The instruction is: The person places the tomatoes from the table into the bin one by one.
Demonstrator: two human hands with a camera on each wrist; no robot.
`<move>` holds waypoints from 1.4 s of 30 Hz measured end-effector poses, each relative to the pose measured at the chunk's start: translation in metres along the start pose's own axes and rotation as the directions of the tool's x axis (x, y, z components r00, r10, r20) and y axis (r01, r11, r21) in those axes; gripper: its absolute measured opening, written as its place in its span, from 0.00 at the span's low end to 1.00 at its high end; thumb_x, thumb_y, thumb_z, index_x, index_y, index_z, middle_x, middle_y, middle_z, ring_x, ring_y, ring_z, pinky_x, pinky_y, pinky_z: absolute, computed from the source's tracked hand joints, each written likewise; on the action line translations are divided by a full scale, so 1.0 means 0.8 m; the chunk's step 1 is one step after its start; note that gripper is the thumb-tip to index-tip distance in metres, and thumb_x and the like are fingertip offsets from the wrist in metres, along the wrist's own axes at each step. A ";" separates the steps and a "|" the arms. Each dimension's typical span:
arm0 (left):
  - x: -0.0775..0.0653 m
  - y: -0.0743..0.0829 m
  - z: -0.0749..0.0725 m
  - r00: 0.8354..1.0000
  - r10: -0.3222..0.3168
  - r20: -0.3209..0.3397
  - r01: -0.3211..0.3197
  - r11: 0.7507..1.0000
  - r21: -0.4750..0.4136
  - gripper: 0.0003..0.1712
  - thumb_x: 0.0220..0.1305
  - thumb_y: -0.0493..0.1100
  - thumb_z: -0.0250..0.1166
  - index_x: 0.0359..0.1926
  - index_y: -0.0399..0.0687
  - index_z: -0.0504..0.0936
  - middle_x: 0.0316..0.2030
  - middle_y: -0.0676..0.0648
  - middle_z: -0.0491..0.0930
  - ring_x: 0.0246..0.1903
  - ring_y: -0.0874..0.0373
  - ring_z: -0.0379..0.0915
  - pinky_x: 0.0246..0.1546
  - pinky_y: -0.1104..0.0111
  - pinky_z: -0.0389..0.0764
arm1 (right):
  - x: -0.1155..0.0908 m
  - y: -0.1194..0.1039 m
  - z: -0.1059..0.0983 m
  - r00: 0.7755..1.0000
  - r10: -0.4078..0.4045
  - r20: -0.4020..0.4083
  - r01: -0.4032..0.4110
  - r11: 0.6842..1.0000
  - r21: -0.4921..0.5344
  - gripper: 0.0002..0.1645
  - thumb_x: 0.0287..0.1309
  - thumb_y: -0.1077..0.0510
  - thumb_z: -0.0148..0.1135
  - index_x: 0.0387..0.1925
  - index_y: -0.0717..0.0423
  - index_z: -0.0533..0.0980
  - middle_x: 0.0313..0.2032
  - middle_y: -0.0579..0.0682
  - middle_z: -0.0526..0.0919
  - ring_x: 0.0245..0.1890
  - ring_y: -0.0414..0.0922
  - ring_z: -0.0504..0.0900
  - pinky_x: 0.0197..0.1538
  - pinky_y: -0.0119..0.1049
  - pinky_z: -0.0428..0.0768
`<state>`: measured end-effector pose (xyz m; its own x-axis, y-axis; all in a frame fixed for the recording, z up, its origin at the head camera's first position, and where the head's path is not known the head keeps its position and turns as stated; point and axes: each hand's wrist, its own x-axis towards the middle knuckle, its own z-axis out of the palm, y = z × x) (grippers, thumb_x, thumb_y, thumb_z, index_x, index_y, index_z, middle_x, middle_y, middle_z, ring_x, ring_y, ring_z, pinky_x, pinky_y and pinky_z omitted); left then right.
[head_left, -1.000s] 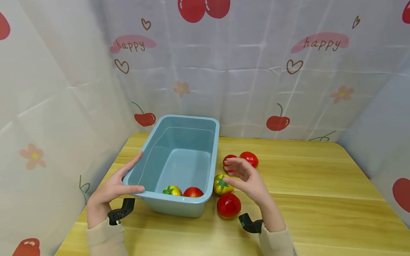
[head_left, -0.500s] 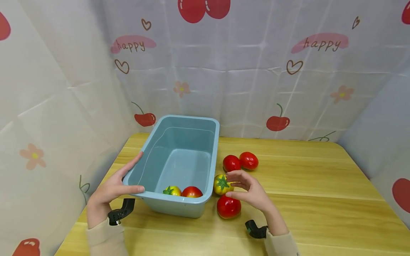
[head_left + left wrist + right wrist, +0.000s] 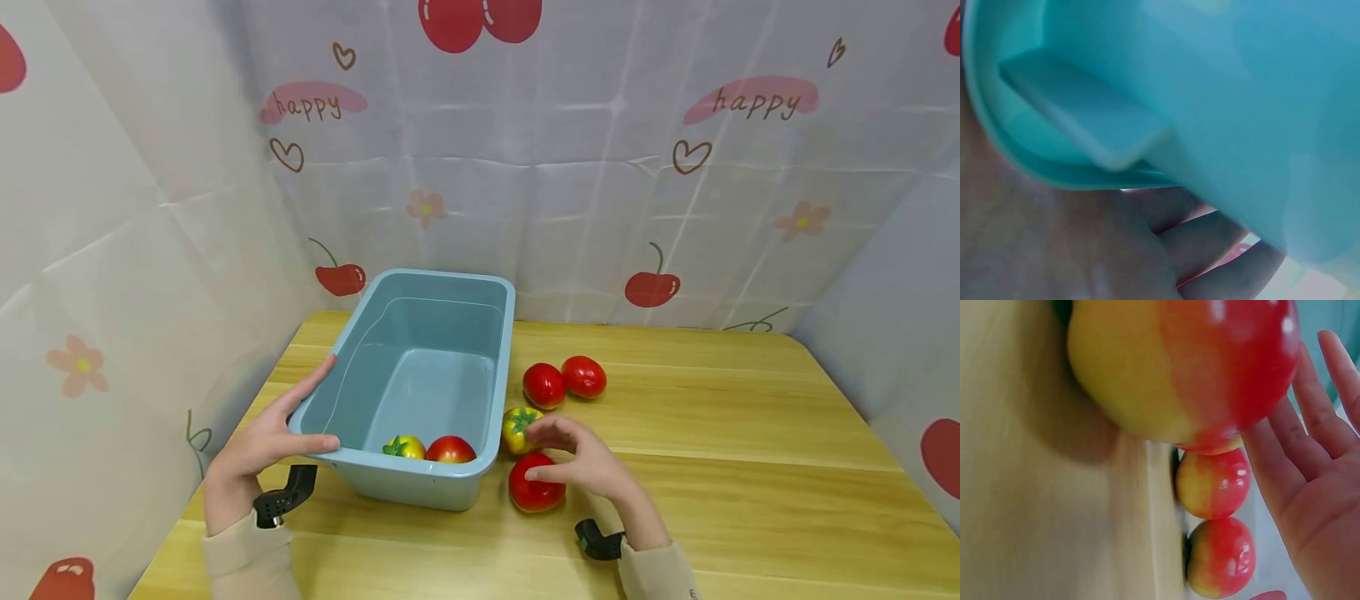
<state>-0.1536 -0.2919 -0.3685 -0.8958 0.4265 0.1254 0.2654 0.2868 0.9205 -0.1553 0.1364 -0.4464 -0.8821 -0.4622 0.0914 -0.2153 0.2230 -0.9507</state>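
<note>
My left hand [image 3: 258, 437] grips the near left corner of the light blue plastic bin [image 3: 498, 358], thumb over the rim and fingers along the outer wall. In the left wrist view the fingers [image 3: 1200, 244] lie against the bin's underside near its lip. My right hand [image 3: 581, 458] hovers over the nearest red tomato [image 3: 534, 493], fingers loosely bent and holding nothing. Just beyond it sits a yellow tomato [image 3: 516, 432] with a green leafy top, partly behind the fingertips. From the right wrist, the closest tomato [image 3: 1179, 369] looks half red, half yellow, right beside the fingers.
Two more red tomatoes [image 3: 543, 386] lie together farther back, right of the bin. Inside the bin's near end are a yellow tomato [image 3: 406, 447] and a red tomato [image 3: 451, 450]. Behind the wooden table [image 3: 720, 417] hangs a printed white curtain [image 3: 555, 208].
My right hand has drawn back toward me, from over the yellow tomato to over the nearest red one. The red tomato in the bin has shifted slightly left. My left hand stays put.
</note>
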 end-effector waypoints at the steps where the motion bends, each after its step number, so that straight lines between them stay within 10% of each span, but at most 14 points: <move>1: 0.000 0.000 0.000 1.000 0.001 0.000 -0.001 1.000 -0.001 0.54 0.51 0.32 0.68 0.74 0.53 0.48 0.68 0.34 0.46 0.56 0.32 0.55 0.44 0.66 0.75 | 0.000 0.000 0.001 1.000 0.018 0.004 -0.018 1.000 -0.008 0.28 0.47 0.59 0.72 0.50 0.58 0.73 0.49 0.55 0.77 0.52 0.54 0.75 0.56 0.49 0.71; 21: 0.002 0.000 0.000 1.000 0.006 0.011 -0.006 1.000 -0.002 0.54 0.51 0.32 0.67 0.74 0.52 0.47 0.68 0.34 0.45 0.56 0.32 0.55 0.43 0.65 0.76 | -0.007 0.013 0.001 0.961 0.176 0.212 -0.162 0.983 -0.080 0.37 0.39 0.58 0.76 0.54 0.51 0.71 0.52 0.52 0.72 0.51 0.54 0.70 0.49 0.46 0.74; 42: -0.001 0.000 0.000 1.000 0.030 0.005 -0.030 0.999 0.035 0.55 0.51 0.31 0.67 0.74 0.53 0.46 0.69 0.34 0.43 0.56 0.33 0.55 0.45 0.70 0.73 | -0.007 0.000 -0.018 0.974 0.111 0.197 -0.092 0.990 -0.105 0.37 0.42 0.57 0.74 0.57 0.56 0.70 0.54 0.52 0.72 0.53 0.54 0.69 0.49 0.45 0.74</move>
<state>-0.1534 -0.2924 -0.3687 -0.8855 0.4394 0.1511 0.3049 0.3039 0.9026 -0.1562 0.1511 -0.4427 -0.8004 -0.5947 -0.0752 -0.1763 0.3534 -0.9187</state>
